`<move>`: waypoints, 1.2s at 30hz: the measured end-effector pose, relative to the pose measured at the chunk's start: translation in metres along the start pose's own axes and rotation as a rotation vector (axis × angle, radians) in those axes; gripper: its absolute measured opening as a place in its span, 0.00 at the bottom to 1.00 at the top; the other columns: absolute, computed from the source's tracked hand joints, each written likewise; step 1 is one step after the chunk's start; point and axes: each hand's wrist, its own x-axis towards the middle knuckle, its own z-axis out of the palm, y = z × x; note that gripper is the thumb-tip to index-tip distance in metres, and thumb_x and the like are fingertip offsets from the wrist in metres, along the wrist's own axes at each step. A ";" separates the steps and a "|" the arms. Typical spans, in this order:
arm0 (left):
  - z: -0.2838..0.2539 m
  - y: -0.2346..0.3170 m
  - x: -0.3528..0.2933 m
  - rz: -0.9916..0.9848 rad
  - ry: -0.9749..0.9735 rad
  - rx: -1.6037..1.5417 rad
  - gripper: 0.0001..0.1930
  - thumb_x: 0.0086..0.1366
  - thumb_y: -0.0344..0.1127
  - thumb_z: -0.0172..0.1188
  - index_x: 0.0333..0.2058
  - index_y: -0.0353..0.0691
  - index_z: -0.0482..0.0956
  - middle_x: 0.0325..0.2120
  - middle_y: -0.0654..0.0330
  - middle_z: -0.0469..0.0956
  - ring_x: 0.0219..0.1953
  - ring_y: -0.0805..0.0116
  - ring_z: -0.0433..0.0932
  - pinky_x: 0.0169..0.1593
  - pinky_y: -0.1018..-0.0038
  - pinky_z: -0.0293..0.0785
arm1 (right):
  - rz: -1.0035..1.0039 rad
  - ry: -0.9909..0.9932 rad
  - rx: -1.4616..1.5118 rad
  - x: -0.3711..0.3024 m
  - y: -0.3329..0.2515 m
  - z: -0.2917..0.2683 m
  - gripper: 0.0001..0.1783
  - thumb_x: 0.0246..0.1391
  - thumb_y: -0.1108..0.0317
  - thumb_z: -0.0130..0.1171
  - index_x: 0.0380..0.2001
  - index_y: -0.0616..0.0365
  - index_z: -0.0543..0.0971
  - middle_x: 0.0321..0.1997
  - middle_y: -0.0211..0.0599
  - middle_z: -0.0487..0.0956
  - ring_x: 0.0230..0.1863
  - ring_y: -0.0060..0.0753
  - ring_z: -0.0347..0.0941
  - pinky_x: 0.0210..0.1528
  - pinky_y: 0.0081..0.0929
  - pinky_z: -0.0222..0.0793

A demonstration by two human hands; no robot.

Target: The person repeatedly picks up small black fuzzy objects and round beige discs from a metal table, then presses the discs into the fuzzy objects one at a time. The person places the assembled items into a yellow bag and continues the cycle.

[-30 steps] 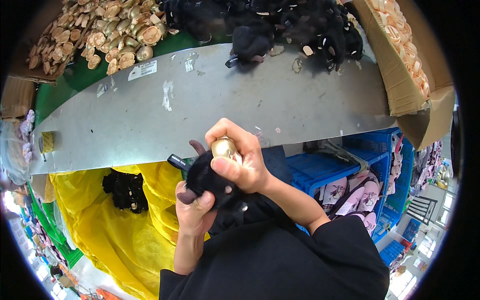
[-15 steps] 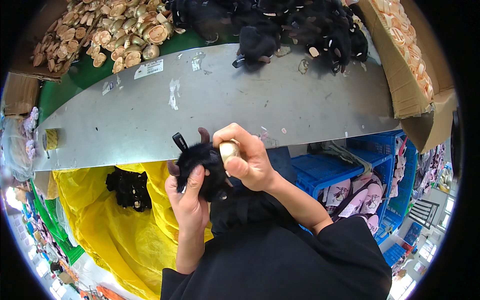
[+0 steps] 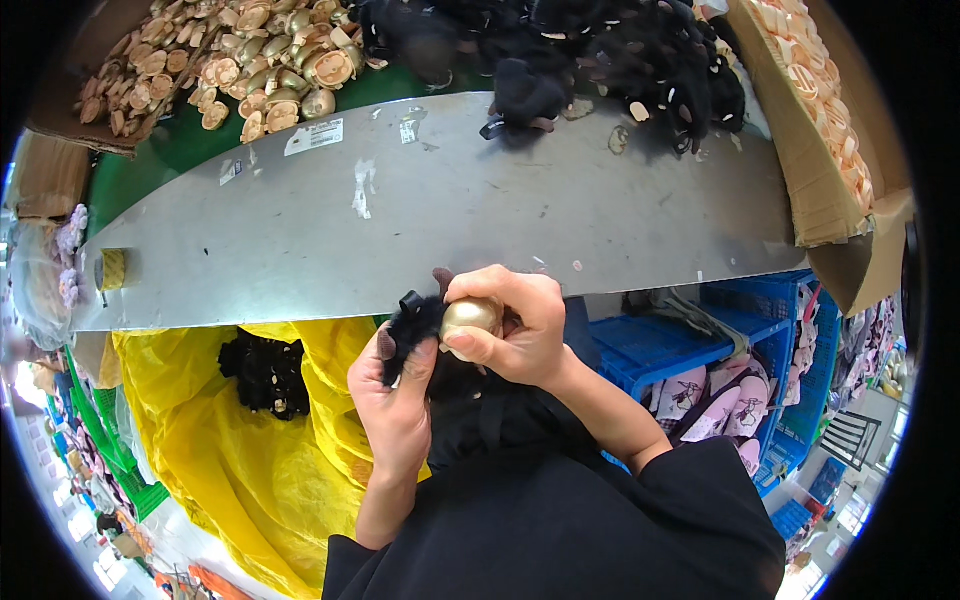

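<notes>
My left hand (image 3: pixel 395 385) is closed round a small black plush toy (image 3: pixel 408 330) with brown horns or ears and a black loop at its top. A shiny gold rounded shell (image 3: pixel 472 318) sits between the thumb and fingers of my right hand (image 3: pixel 528 325). The shell is up against the toy's right side; whether it is fixed to it, I cannot tell. My fingers hide part of both things. Both hands are just off the near edge of the grey metal table (image 3: pixel 300 250), above my lap.
At the far left lies a heap of gold and beige shells (image 3: pixel 270 65). Black plush toys (image 3: pixel 640 70) are piled at the back. A carton of peach plastic parts (image 3: pixel 815 110) stands right. Below are a yellow bag (image 3: pixel 200 420) with black plush inside and blue crates (image 3: pixel 640 345).
Both hands have moved slightly to the right, and the toy has turned. The gold shell now faces up more and shows more of its surface.
</notes>
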 end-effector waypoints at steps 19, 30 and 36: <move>-0.020 -0.028 0.012 0.192 0.067 0.205 0.09 0.68 0.26 0.64 0.46 0.33 0.80 0.41 0.65 0.79 0.43 0.79 0.76 0.49 0.81 0.73 | -0.241 0.011 -0.673 0.008 -0.001 0.027 0.19 0.69 0.57 0.54 0.44 0.61 0.84 0.20 0.37 0.76 0.20 0.39 0.70 0.25 0.33 0.66; -0.029 -0.020 0.020 0.028 -0.094 0.073 0.10 0.69 0.33 0.66 0.41 0.40 0.74 0.32 0.73 0.72 0.35 0.87 0.68 0.41 0.86 0.67 | -0.279 -0.041 -0.487 0.010 -0.002 0.028 0.09 0.52 0.74 0.60 0.37 0.68 0.81 0.34 0.49 0.82 0.25 0.45 0.76 0.27 0.35 0.68; -0.024 -0.009 0.020 0.005 -0.225 -0.093 0.10 0.69 0.34 0.66 0.40 0.40 0.72 0.32 0.73 0.70 0.36 0.86 0.66 0.41 0.84 0.66 | -0.187 -0.138 -0.512 0.024 -0.033 0.020 0.18 0.71 0.65 0.47 0.38 0.70 0.81 0.27 0.42 0.81 0.26 0.36 0.78 0.32 0.28 0.71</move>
